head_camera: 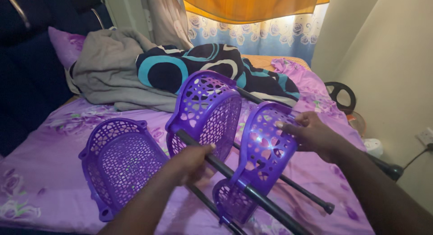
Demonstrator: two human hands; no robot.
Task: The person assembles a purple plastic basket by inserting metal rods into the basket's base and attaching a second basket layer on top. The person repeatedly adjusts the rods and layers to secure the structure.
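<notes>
My left hand (191,162) grips a black pole (266,205) that runs through two purple perforated plastic baskets. The middle basket (205,111) stands on edge just beyond that hand. My right hand (311,135) holds the upper rim of the right basket (264,158), which is threaded on the same pole and tilted upright. A third purple basket (119,165) lies loose on the bed to the left, open side up. More black poles (306,194) run under the baskets toward the right.
All of this rests on a bed with a purple floral sheet (36,181). A grey cloth (108,72) and a black-and-teal blanket (203,63) are piled at the back. A wall with a socket (425,135) stands right, a curtain (257,23) behind.
</notes>
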